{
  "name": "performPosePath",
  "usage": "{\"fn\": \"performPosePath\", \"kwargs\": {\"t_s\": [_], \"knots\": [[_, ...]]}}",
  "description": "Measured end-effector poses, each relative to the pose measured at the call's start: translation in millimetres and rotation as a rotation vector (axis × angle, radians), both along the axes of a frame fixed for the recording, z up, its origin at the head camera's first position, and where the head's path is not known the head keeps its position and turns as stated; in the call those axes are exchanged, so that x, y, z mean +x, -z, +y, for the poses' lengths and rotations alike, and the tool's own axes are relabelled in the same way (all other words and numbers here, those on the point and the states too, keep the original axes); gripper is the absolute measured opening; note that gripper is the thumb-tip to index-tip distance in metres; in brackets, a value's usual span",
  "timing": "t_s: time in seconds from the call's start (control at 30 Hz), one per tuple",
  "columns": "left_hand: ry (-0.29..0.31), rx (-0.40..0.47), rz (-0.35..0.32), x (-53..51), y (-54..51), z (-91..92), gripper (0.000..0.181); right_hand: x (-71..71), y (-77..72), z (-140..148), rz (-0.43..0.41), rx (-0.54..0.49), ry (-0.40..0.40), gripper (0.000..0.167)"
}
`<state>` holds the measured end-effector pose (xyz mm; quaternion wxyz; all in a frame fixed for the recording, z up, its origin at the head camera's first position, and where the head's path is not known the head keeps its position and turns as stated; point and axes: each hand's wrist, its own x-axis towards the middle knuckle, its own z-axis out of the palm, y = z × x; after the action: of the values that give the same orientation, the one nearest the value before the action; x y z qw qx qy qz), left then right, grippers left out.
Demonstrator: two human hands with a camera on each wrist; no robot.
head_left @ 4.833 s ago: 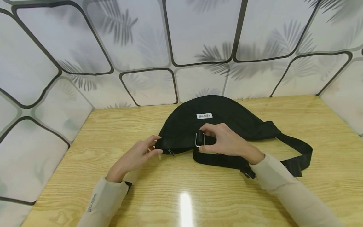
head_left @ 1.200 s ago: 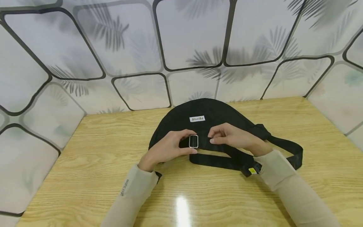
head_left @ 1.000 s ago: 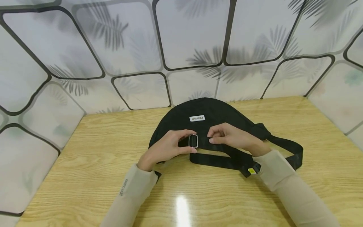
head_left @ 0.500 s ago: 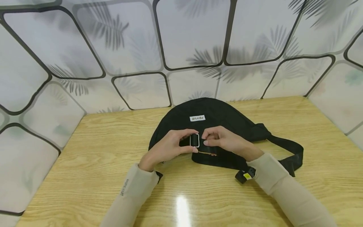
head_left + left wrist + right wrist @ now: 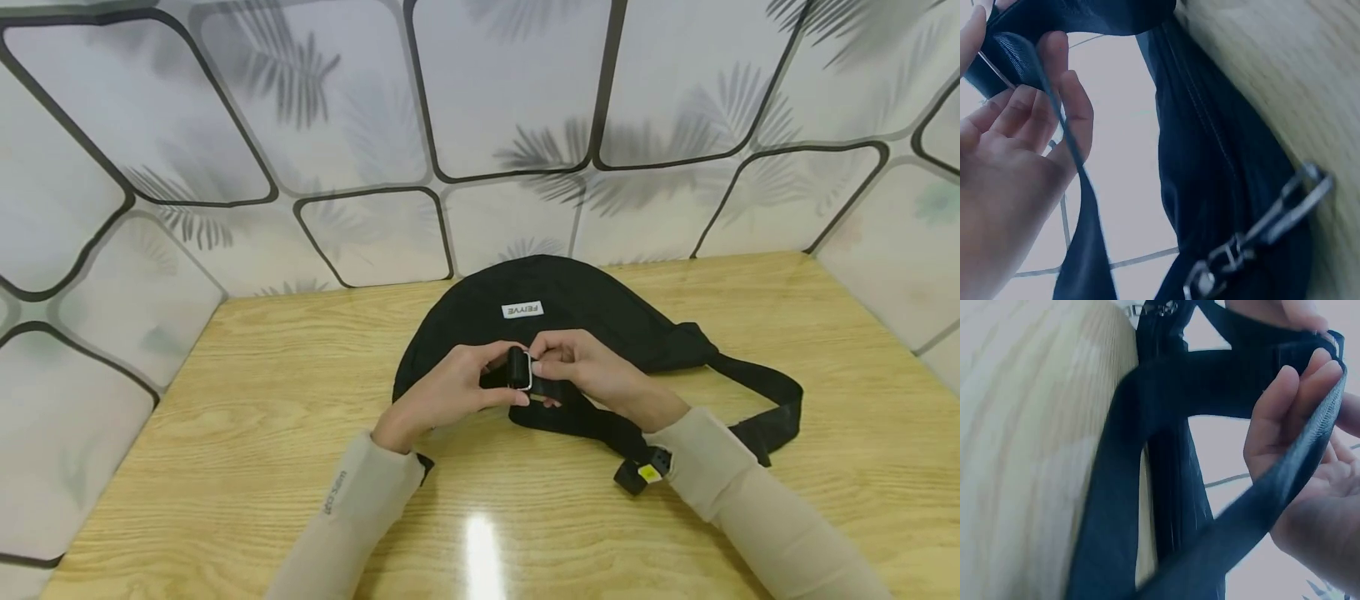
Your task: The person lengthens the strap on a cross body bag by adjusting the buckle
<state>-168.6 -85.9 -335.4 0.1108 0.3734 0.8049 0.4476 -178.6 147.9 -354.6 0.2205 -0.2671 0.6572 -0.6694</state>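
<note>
Metal slide buckle [image 5: 529,372]: left fingers [image 5: 501,399] gripped it; right fingers [image 5: 557,340], at its three o'clock, pinched webbing [image 5: 1254,503], which needed keeping flat.

Left arm [image 5: 337,521]: yours is sleeved to the wrist, reaching up from the bottom edge and slanting inward to the right.
Left wrist [image 5: 392,432]: bare, in line with the forearm.
Left hand [image 5: 450,385]: points right, thumb on the side nearer you, fingers on the far side, bent together in a wide pinch.
Right arm [image 5: 765,508]: also sleeved, coming in from your lower right on a flatter slant.
Right wrist [image 5: 665,410]: bare, fairly straight.
Right hand [image 5: 600,371]: points left, index finger and thumb pinched, other fingers mostly hidden beneath.
Between hands: your fingertips are very close; contact is unclear.
</note>
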Motion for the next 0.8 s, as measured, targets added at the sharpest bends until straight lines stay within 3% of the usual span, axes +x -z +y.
{"fn": "performPosePath", "kwargs": {"t_s": [0.23, 0.4, 0.57, 0.8], "knots": [[0.022, -0.030, 0.048, -0.1, -2.5, -1.7, 0.043, -4.7, -6.0, 6, 0.008, 0.108, -0.074, 0.012], [-0.023, -0.057, 0.085, -0.8, -7.3, -8.4, 0.045, -13.0, -9.6, 23, 0.102, 0.243, -0.154, 0.015], [-0.059, -0.070, 0.098, -1.9, -10.1, -13.3, 0.044, -17.3, -11.8, 32, 0.187, 0.298, -0.137, 0.009], [-0.034, -0.068, 0.072, -1.5, -9.9, -12.6, 0.041, -16.2, -11.6, 29, 0.210, 0.274, -0.109, 0.006]]}}
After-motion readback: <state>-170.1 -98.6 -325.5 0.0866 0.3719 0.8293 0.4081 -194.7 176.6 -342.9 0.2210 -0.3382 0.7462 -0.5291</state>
